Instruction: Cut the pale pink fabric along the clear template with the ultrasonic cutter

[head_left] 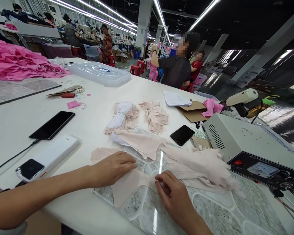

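Note:
A cut piece of pale beige fabric (129,186) lies over a clear template board with grey-green marbled patches (171,209). My left hand (115,168) rests flat on the fabric's left part, fingers stretched out. At its narrow right end my right hand (172,192) has thumb and fingertips pinched together on the edge. More beige pieces (139,142) lie just beyond my hands. To the right is a loose layered pile of the same fabric (198,166). Two gathered beige bundles sit further back, one wrapped with a white printed strip (120,114), the other plain (155,116).
A grey machine box (254,143) stands at the right. Phones (52,125) (182,134) and a white power bank (47,160) with a cable lie on the table. A plastic lid (100,72) and pink fabric pile (22,62) are behind. A person in black (175,70) sits across.

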Motion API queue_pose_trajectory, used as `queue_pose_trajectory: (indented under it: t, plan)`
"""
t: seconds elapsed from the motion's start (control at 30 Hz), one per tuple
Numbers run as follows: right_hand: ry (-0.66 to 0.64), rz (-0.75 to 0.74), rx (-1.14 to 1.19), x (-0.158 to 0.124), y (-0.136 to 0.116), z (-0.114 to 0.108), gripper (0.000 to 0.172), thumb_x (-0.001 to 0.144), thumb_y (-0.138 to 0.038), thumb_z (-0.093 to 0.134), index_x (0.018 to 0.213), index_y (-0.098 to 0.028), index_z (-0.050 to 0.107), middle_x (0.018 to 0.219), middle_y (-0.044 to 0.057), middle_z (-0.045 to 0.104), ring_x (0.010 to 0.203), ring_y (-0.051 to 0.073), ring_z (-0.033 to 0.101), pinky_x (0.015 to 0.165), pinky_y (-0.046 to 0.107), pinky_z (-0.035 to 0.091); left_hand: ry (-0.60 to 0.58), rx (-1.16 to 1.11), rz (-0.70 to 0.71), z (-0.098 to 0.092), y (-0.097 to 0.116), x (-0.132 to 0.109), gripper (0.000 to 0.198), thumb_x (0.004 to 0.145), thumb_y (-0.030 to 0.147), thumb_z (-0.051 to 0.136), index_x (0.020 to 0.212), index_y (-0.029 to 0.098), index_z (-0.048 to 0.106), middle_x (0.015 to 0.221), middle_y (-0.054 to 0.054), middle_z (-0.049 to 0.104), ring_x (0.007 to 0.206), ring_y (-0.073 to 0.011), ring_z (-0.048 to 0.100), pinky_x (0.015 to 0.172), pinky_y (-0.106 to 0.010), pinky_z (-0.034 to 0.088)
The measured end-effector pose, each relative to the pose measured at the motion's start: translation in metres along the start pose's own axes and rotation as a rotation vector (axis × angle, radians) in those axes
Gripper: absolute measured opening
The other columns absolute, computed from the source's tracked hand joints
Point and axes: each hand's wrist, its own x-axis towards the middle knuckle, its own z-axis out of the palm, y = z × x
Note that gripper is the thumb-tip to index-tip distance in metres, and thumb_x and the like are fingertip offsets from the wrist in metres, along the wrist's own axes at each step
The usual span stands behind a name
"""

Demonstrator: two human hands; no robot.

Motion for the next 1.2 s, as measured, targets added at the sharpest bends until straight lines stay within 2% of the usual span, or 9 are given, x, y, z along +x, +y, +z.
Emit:
queue_pose_trajectory:
  t: [0.13, 0.27, 0.47, 0.57, 0.67, 0.9, 1.03, 1.1, 1.2]
  plan:
    - [-0.072, 0.094, -0.052, 0.013, -0.006, 0.007, 0.012, 0.082, -0.021, 0.061, 0.093, -0.022, 0.063, 0.094, 0.006, 0.067, 0.079, 0.021, 0.065, 0.066, 0.031, 0.052, 0.037, 0.073, -0.079, 0.001, -0.007, 0.001, 0.017, 0.095, 0.013, 0.056, 0.109, 0.019, 0.064, 0.104, -0.009, 0.067, 0.093, -0.0228, 0.062, 0.087, -0.035, 0.048]
    - [-0.107, 0.058, -0.033, 0.014, -0.003, 0.012, 0.011, 0.082, -0.013, 0.054, 0.078, -0.023, 0.058, 0.081, 0.002, 0.063, 0.068, 0.017, 0.061, 0.060, 0.027, 0.048, -0.014, 0.080, -0.120, 0.003, -0.009, 0.002, 0.016, 0.085, 0.008, 0.067, 0.095, 0.018, 0.060, 0.095, -0.005, 0.061, 0.084, -0.0205, 0.058, 0.080, -0.032, 0.046]
    - [-0.249, 0.105, 0.165, 0.006, 0.017, -0.013, 0.012, 0.083, -0.013, 0.050, 0.076, -0.023, 0.054, 0.091, 0.003, 0.059, 0.066, 0.012, 0.056, 0.061, 0.024, 0.046, -0.005, 0.041, -0.122, 0.005, -0.011, 0.000, 0.014, 0.088, 0.005, 0.061, 0.090, 0.018, 0.055, 0.094, -0.004, 0.059, 0.082, -0.0183, 0.056, 0.080, -0.030, 0.043]
    - [-0.266, 0.182, 0.222, 0.008, 0.016, -0.019, 0.012, 0.083, -0.016, 0.052, 0.088, -0.024, 0.061, 0.095, 0.003, 0.058, 0.063, 0.011, 0.051, 0.061, 0.026, 0.045, 0.002, 0.021, -0.113, 0.006, -0.013, 0.000, 0.014, 0.089, 0.005, 0.059, 0.090, 0.018, 0.055, 0.095, -0.004, 0.059, 0.082, -0.0183, 0.055, 0.079, -0.030, 0.042]
    - [-0.309, 0.179, 0.237, 0.015, 0.008, -0.017, 0.024, 0.082, -0.015, 0.052, 0.100, -0.025, 0.064, 0.099, 0.003, 0.057, 0.063, 0.011, 0.049, 0.064, 0.027, 0.044, 0.012, 0.010, -0.107, 0.005, -0.013, 0.001, 0.013, 0.090, 0.005, 0.057, 0.089, 0.018, 0.054, 0.095, -0.004, 0.058, 0.082, -0.0181, 0.053, 0.077, -0.029, 0.042]
    - [-0.471, 0.160, 0.157, 0.014, 0.002, -0.033, 0.017, 0.072, -0.007, 0.052, 0.076, -0.022, 0.059, 0.091, 0.001, 0.057, 0.066, 0.011, 0.050, 0.062, 0.026, 0.039, 0.018, -0.017, -0.115, 0.008, -0.015, 0.000, 0.013, 0.091, 0.006, 0.056, 0.089, 0.019, 0.055, 0.096, -0.004, 0.058, 0.083, -0.0180, 0.054, 0.077, -0.028, 0.041]
    - [-0.444, 0.293, 0.208, 0.012, 0.002, -0.041, 0.009, 0.081, -0.022, 0.055, 0.073, -0.022, 0.058, 0.088, 0.001, 0.055, 0.065, 0.012, 0.049, 0.061, 0.027, 0.039, 0.020, -0.026, -0.117, 0.009, -0.016, -0.001, 0.012, 0.091, 0.007, 0.056, 0.090, 0.019, 0.055, 0.097, -0.005, 0.058, 0.083, -0.0186, 0.054, 0.077, -0.029, 0.041]
    - [-0.394, 0.318, 0.234, 0.015, -0.001, -0.035, 0.009, 0.083, -0.028, 0.057, 0.076, -0.023, 0.059, 0.089, 0.001, 0.055, 0.065, 0.012, 0.048, 0.062, 0.027, 0.040, 0.017, -0.026, -0.121, 0.009, -0.016, -0.001, 0.012, 0.091, 0.007, 0.055, 0.090, 0.019, 0.055, 0.097, -0.005, 0.058, 0.083, -0.0189, 0.053, 0.077, -0.029, 0.042]
    - [-0.326, 0.289, 0.213, 0.019, -0.005, -0.018, 0.004, 0.080, -0.024, 0.060, 0.077, -0.023, 0.058, 0.091, 0.002, 0.056, 0.070, 0.014, 0.050, 0.065, 0.028, 0.041, 0.024, -0.022, -0.117, 0.009, -0.017, -0.001, 0.012, 0.090, 0.007, 0.056, 0.090, 0.019, 0.056, 0.096, -0.005, 0.058, 0.083, -0.0193, 0.053, 0.077, -0.029, 0.042]
